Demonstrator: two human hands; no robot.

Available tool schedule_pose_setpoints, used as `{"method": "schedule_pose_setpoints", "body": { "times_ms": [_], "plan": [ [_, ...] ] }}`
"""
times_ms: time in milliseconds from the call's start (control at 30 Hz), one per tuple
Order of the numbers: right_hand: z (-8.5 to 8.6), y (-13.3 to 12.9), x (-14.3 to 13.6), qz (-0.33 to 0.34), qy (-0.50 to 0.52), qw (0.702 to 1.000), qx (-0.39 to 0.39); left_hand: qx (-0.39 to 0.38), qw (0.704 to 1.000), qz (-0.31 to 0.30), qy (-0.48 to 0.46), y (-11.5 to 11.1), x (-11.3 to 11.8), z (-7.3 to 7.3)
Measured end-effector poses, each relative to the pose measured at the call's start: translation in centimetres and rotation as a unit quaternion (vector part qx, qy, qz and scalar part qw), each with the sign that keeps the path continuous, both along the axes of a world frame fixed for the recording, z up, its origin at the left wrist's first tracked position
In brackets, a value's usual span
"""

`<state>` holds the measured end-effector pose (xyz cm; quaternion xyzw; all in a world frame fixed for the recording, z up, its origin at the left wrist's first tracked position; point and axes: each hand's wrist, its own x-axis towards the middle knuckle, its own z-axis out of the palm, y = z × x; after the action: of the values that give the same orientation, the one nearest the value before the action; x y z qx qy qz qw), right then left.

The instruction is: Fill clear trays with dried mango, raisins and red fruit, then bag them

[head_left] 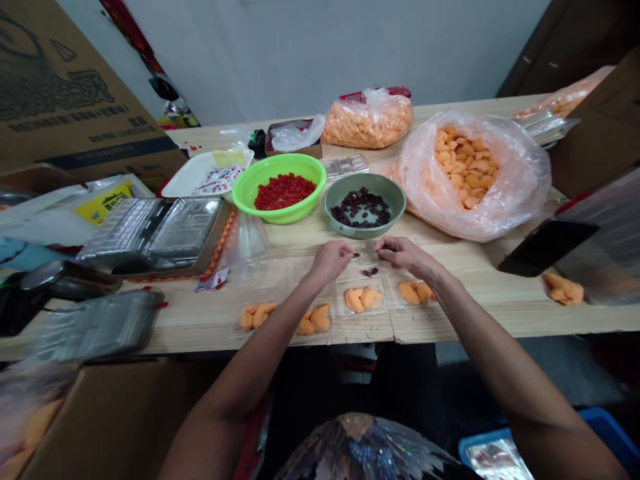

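My left hand (332,261) is closed in a pinch over the near middle of the table. A small dark dried fruit (356,255) is right at its fingertips; whether they grip it I cannot tell. My right hand (404,256) pinches a dark raisin-like dried fruit (387,248), mostly covered by the fingers. Between and below the hands are a few loose dark dried fruits (370,272). Clear plastic trays along the front edge hold orange curved slices (363,299), partly behind my forearms. Just beyond the hands stands a grey-green bowl (364,230) of dark dried fruits.
A bright green bowl (280,215) holds red pieces. Orange slices fill an open plastic bag (520,193) and a tied bag (369,123) behind. Stacked clear trays (185,230) sit left in a cardboard box. A phone (547,245) leans at right.
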<state>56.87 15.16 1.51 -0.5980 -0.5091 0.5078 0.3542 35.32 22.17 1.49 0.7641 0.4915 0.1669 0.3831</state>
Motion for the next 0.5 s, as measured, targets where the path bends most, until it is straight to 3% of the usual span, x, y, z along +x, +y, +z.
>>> {"method": "schedule_pose_setpoints", "body": {
  "times_ms": [133,233,333,500],
  "plan": [
    [-0.9,1.4,-2.2,-0.007,-0.207,0.975,0.076,0.066,0.988,-0.078,0.118,0.5,1.4,-0.5],
    [-1.3,1.7,-2.6,-0.013,-0.275,0.956,0.101,0.061,0.985,-0.098,0.128,0.6,1.3,-0.7],
    [-1.1,1.5,-1.6,-0.054,-0.234,0.966,0.1,0.072,0.987,-0.087,0.117,0.3,1.1,-0.4],
    [-0.2,0.9,2.8,-0.174,-0.045,0.984,-0.015,0.096,0.982,-0.089,0.137,-0.5,2.7,0.6]
  ]
}}
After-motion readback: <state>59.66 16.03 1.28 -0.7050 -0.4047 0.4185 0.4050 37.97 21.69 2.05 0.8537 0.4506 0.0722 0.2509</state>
